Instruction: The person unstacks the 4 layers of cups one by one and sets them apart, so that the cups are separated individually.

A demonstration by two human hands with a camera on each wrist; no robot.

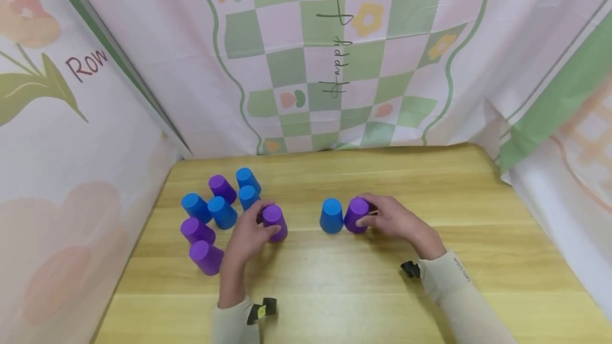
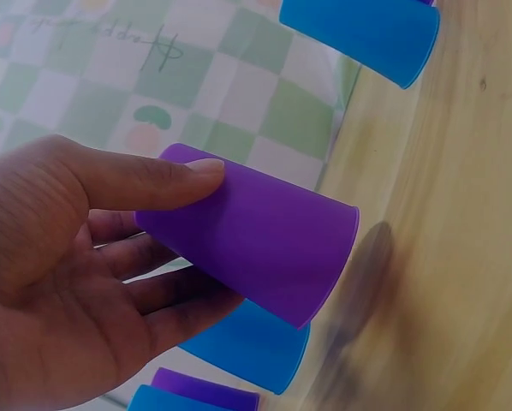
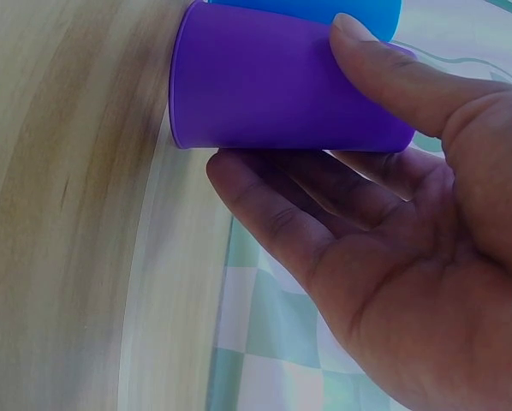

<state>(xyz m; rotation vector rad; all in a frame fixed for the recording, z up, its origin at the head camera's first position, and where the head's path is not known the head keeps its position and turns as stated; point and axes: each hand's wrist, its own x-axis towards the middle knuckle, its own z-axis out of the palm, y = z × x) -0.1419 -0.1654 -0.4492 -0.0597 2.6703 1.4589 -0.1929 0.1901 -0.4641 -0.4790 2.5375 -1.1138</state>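
My left hand (image 1: 251,233) grips an upside-down purple cup (image 1: 274,223) between thumb and fingers. In the left wrist view that purple cup (image 2: 256,231) appears slightly off the table, its shadow beside the rim. My right hand (image 1: 389,220) holds another upside-down purple cup (image 1: 356,215), thumb on the near side and fingers behind. This cup stands close beside a blue cup (image 1: 332,216), at its right. In the right wrist view the purple cup (image 3: 273,81) partly covers the blue cup (image 3: 316,10).
Left of my left hand stand several more inverted cups, among them a blue cup (image 1: 222,213), a purple cup (image 1: 206,257) and a blue cup (image 1: 248,177) at the back. They share the wooden table (image 1: 325,291). Printed curtains (image 1: 325,68) hang behind and at both sides.
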